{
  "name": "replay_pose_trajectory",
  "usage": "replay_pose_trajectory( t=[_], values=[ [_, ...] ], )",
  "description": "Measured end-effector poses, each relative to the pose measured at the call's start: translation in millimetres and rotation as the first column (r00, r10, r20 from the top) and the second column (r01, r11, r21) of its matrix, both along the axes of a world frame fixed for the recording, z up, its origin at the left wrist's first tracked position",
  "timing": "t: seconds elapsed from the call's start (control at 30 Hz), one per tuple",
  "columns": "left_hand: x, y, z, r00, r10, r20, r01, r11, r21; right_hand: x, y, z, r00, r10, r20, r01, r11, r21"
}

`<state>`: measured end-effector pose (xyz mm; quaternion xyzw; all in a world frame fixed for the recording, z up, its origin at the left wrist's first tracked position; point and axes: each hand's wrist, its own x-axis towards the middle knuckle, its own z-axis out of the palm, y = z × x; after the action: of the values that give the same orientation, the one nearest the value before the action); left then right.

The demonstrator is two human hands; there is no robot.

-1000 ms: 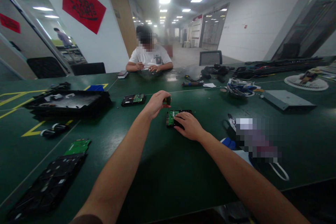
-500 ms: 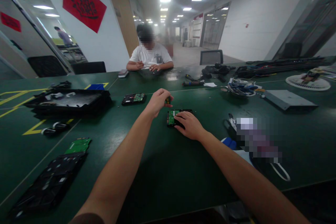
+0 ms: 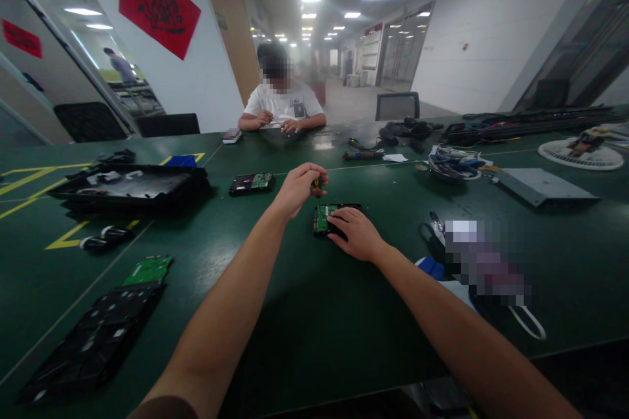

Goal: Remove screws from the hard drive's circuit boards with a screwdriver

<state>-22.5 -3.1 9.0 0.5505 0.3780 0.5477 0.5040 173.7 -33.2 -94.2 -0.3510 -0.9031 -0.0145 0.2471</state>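
A hard drive with a green circuit board facing up lies on the green table. My right hand rests flat on its right side, fingers lying over it. My left hand hovers just above the drive's far edge, fingers curled round a small dark tool with a yellow mark, likely a screwdriver, pointing down at the board.
A second hard drive lies to the left, then a black tray. A loose green board and black tray sit near left. Cables, a grey box and a lanyard lie right. Another person sits across.
My left hand has risen slightly and turned the tool in its fingers. My right hand stays on the drive.
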Motion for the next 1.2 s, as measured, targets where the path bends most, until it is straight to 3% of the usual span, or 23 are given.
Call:
replay_pose_trajectory(
  t=[0.13, 0.3, 0.43, 0.67, 0.8, 1.03, 1.2],
  values=[
    [0.8, 3.3, -4.0, 1.000, 0.015, -0.014, -0.015, 0.999, 0.031, -0.2, 0.3, -1.2, 1.000, 0.002, -0.009, -0.002, 1.000, 0.008],
    [-1.0, 6.1, -8.3, 0.978, 0.113, -0.173, -0.092, 0.988, 0.125, 0.4, 0.8, -2.6, 1.000, 0.020, -0.016, -0.020, 1.000, 0.011],
    [-2.4, 4.6, -7.5, 0.968, 0.105, -0.228, -0.070, 0.985, 0.155, 0.3, 0.5, -2.4, 1.000, 0.017, -0.016, -0.017, 1.000, 0.014],
    [0.2, 0.7, -5.7, 0.999, 0.010, -0.050, -0.009, 1.000, 0.027, -0.3, -0.2, -0.4, 1.000, 0.015, -0.007, -0.015, 1.000, 0.015],
    [-0.7, 2.2, -6.7, 0.999, 0.018, 0.042, -0.016, 0.999, -0.033, -0.1, -0.1, -0.6, 1.000, 0.009, -0.012, -0.009, 1.000, 0.011],
    [-4.3, 6.1, -5.8, 0.997, 0.071, -0.035, -0.070, 0.997, 0.016, -0.2, 0.2, -0.8, 1.000, 0.010, 0.000, -0.010, 1.000, 0.011],
    [-5.0, 4.9, -5.1, 1.000, 0.004, 0.007, -0.004, 0.999, -0.046, -0.5, 0.4, -1.0, 1.000, 0.015, -0.015, -0.015, 1.000, 0.009]
  ],
)
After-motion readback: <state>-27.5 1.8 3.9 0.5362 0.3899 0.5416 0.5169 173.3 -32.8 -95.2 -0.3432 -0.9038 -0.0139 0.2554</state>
